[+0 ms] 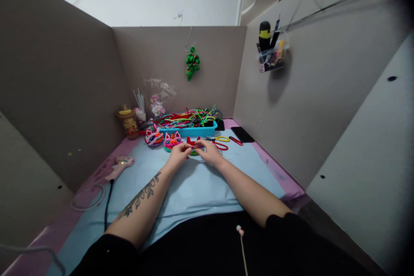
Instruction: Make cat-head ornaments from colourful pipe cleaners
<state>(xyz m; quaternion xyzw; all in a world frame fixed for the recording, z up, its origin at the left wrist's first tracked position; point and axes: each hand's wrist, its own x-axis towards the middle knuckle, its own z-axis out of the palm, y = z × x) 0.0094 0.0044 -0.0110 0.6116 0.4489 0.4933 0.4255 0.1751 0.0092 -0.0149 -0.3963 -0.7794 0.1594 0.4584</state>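
Note:
Near the middle of the blue-covered table, my left hand [180, 155] and my right hand [209, 152] meet around a small fuzzy piece [193, 141] with red pointed tips and some green below. Fingers of both hands are closed on its sides and hide part of it. Just left of my left hand sits a pink fuzzy figure [172, 140] with ears and an orange striped horn. Another fuzzy figure [154, 137], in pink, purple and orange, rests farther left.
Behind the hands stands a blue tray [190, 131] of colourful fuzzy stems. Scissors [221, 139], a black phone [242, 134] and red-handled scissors [221, 145] lie right. A pink glue gun [120, 167] and a cup [129, 123] are left. Grey panels enclose the table.

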